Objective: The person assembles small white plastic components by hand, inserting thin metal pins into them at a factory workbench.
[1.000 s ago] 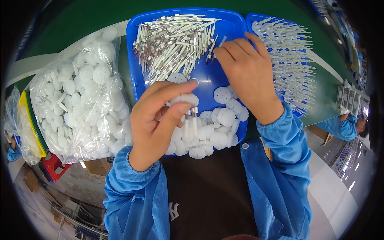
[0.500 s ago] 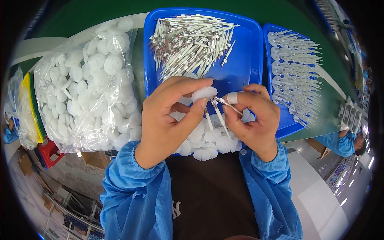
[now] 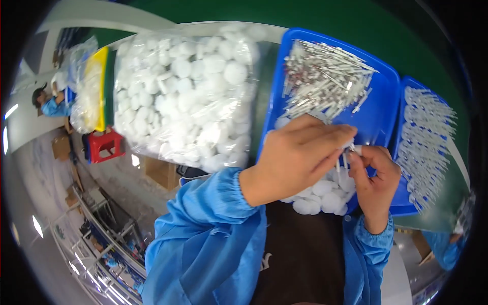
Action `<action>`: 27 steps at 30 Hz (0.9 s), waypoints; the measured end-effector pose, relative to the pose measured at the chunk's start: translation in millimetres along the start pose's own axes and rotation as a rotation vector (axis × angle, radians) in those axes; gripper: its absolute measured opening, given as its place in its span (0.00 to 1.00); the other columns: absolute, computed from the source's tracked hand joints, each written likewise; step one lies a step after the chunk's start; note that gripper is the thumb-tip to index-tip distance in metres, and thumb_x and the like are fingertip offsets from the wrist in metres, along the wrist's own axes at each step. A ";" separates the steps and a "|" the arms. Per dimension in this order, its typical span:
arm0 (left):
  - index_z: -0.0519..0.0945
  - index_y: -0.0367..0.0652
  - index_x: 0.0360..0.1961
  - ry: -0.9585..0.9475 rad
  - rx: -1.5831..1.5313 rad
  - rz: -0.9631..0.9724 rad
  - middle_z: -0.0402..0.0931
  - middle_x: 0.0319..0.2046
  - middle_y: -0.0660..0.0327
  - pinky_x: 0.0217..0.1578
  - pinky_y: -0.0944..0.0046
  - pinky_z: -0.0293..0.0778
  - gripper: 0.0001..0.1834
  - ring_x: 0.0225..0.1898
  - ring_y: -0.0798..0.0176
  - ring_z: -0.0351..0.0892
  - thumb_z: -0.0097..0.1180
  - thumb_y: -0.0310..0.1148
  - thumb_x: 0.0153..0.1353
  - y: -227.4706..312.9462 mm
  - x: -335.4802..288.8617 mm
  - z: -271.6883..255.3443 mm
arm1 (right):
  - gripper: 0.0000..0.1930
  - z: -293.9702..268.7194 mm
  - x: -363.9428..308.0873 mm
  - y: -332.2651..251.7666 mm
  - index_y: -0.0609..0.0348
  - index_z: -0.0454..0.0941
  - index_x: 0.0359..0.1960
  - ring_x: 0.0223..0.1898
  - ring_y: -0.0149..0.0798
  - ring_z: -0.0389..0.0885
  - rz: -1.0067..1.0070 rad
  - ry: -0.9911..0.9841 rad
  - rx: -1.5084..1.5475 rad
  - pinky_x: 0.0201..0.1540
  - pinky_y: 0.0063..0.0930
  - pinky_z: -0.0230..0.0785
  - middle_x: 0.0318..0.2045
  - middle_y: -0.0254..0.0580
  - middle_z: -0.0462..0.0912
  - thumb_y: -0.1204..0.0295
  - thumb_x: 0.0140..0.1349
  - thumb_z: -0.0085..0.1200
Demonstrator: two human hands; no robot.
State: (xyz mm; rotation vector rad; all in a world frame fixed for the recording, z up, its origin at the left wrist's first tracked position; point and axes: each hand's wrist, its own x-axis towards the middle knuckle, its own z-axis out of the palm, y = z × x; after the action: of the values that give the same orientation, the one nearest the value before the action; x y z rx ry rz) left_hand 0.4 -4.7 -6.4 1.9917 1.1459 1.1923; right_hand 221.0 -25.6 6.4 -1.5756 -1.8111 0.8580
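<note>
My left hand (image 3: pixel 300 157) shows its back, its fingers pinched around a round white plastic disc (image 3: pixel 348 144), only a sliver of which is visible. Thin white rods (image 3: pixel 338 165) hang from the disc between my hands. My right hand (image 3: pixel 377 175), with white tape (image 3: pixel 359 149) around a finger, pinches at the rods close to the disc; its fingertips are partly hidden. Below my hands lies a pile of white discs (image 3: pixel 323 190), at the near side of a blue tray (image 3: pixel 378 119). Many loose white rods (image 3: pixel 325 79) fill the tray's far part.
A large clear bag of white discs (image 3: pixel 185 96) lies to the left. On the right, a second blue tray (image 3: pixel 405 208) holds rows of discs with rods attached (image 3: pixel 427 142). Further left are a yellow bin (image 3: pixel 100 91), a red stool (image 3: pixel 105 146) and another person (image 3: pixel 53 101).
The view has swung left, so the trays and bag sit further right. My left hand has turned over the disc, now mostly covering it, and my hands are closer together.
</note>
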 end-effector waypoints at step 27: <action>0.89 0.44 0.53 -0.163 0.031 0.025 0.84 0.51 0.58 0.41 0.61 0.78 0.30 0.48 0.56 0.82 0.81 0.22 0.43 15.6 9.8 -5.9 | 0.17 -2.4 -1.3 -0.7 0.63 0.84 0.52 0.41 0.30 0.88 0.058 -0.042 0.592 0.49 0.26 0.79 0.39 0.39 0.90 0.81 0.62 0.72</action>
State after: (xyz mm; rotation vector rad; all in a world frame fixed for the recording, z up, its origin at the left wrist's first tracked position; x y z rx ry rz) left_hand 3.6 -3.6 12.6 2.0903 1.0663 1.0088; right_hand 222.6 -26.7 8.4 -1.2309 -1.3605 1.3151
